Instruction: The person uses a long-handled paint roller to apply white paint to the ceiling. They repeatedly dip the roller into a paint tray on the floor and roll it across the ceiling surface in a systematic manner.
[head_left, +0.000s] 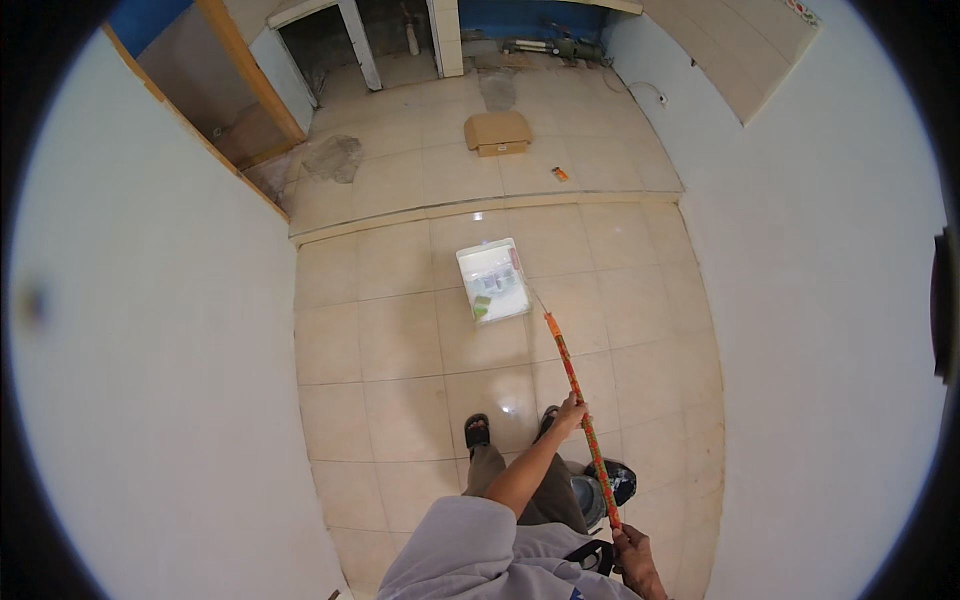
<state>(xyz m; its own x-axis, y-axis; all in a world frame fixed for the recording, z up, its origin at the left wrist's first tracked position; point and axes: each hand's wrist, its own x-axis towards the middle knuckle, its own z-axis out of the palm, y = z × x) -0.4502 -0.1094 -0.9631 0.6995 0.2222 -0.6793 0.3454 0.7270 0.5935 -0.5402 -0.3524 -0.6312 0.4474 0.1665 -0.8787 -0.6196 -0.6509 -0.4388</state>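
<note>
A long pole (564,352) wrapped in a red, orange and green pattern slants from my lower right up toward the middle. My left hand (570,412) is closed round its middle part. Further down, my right hand (636,560) grips the pole near its lower end. A thin metal rod (538,295) runs from the pole's upper end to the right side of a white tray (465,275) on the floor. What the rod carries inside the tray is too small to make out. A green patch (482,306) shows in the tray's near left corner, beside pale, shiny stuff.
Behind my right foot stand a grey bucket (588,497) and a black bag-like thing (622,482). Beyond the tray, a low step (400,220) crosses the tiled floor, with a cardboard box (498,132) and small orange packet (560,174) on it. White walls (820,300) flank both sides.
</note>
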